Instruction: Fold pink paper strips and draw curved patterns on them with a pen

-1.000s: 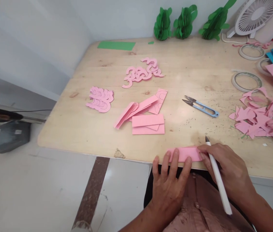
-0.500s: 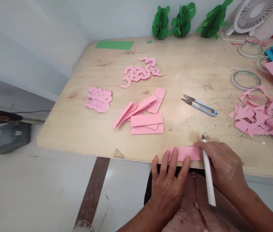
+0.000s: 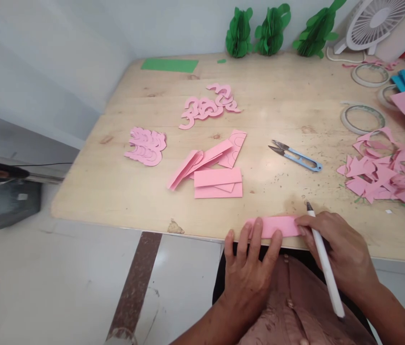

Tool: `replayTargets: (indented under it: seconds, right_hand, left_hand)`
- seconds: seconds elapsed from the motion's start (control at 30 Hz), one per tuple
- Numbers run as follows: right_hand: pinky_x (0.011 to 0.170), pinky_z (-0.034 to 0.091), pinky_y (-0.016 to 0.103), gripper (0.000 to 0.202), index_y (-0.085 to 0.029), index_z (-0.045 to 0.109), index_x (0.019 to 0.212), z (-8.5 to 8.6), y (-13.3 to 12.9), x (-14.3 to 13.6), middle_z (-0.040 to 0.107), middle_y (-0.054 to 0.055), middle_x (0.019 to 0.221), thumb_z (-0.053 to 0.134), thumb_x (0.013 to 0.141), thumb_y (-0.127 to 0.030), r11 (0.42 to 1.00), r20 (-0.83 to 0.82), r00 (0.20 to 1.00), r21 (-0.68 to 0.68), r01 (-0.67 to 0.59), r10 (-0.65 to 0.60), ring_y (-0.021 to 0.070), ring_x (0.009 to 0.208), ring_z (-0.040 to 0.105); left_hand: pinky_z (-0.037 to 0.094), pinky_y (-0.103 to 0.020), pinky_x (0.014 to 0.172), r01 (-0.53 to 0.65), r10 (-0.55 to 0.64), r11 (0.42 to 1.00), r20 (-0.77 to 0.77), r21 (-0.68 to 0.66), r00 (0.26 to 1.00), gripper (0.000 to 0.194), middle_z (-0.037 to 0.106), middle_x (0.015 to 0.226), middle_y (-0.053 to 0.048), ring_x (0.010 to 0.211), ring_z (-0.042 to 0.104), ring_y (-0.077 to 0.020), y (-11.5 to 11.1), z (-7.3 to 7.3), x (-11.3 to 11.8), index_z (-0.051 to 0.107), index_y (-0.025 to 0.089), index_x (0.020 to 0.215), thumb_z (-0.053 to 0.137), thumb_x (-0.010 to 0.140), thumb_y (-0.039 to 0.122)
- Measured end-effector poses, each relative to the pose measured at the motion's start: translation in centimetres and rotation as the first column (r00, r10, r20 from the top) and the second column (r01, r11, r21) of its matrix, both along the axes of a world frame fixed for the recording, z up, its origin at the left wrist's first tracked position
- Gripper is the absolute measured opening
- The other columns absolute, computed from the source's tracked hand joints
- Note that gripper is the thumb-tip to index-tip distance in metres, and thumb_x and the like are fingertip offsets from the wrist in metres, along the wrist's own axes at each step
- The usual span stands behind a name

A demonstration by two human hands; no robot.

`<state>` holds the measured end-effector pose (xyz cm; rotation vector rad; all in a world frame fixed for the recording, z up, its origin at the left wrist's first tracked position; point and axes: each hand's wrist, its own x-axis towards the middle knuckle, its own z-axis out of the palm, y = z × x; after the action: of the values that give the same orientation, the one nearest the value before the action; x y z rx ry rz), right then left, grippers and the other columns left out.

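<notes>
A pink folded paper strip (image 3: 287, 226) lies along the table's front edge. Spread fingers of my left hand (image 3: 248, 273) rest flat across its left part and hold nothing. My right hand (image 3: 346, 251) grips a white pen (image 3: 327, 270), its dark tip pointing up and away from me. The thumb and fingertips of that hand touch the strip's right end. Further in are several folded pink papers (image 3: 218, 178), one bearing drawn curved lines. Blue-handled thread snips (image 3: 302, 160) lie with their blades pointing left.
Cut pink scalloped pieces (image 3: 147, 146) and curly pink cutouts (image 3: 202, 109) lie on the left half. Pink scraps (image 3: 382, 177) are heaped at right near tape rolls (image 3: 363, 129). At the back are green paper figures (image 3: 239, 36), a green strip (image 3: 169, 65) and a small fan (image 3: 376, 21).
My right hand has shifted slightly right, and the pen in it has swung so its lower end points further right. The left hand stays on the strip.
</notes>
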<state>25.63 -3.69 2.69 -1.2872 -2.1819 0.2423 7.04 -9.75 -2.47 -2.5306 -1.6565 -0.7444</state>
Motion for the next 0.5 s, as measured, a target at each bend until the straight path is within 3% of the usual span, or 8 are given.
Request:
replayTargets:
  seconds: [0.2, 0.5]
  right_hand:
    - [0.066, 0.042, 0.031, 0.013, -0.012, 0.062, 0.1, -0.76, -0.02, -0.34, 0.062, 0.005, 0.077, 0.058, 0.089, -0.007, 0.995, 0.049, 0.999, 0.097, -0.007, 0.002, 0.0163, 0.069, 0.055]
    - [0.069, 0.043, 0.033, 0.013, -0.011, 0.062, 0.099, -0.24, 0.13, -0.95, 0.064, 0.008, 0.081, 0.055, 0.089, -0.006, 0.994, 0.114, 0.993, 0.105, 0.007, -0.019, 0.0196, 0.074, 0.06]
  left_hand:
    - [0.016, -0.058, 0.112, 0.016, -0.016, 0.999, 0.004, -0.039, 1.0, 0.057, 0.042, 0.149, -0.02, 0.14, 0.032, -0.0352, -0.11, 0.24, -0.13, 0.044, 0.021, 0.146, 0.052, 0.089, 0.019]
    - [0.016, -0.056, 0.113, 0.016, -0.017, 0.999, -0.014, -0.031, 1.0, 0.054, 0.044, 0.148, -0.019, 0.139, 0.032, -0.0348, -0.03, 0.37, -0.24, 0.045, 0.019, 0.145, 0.049, 0.091, 0.019]
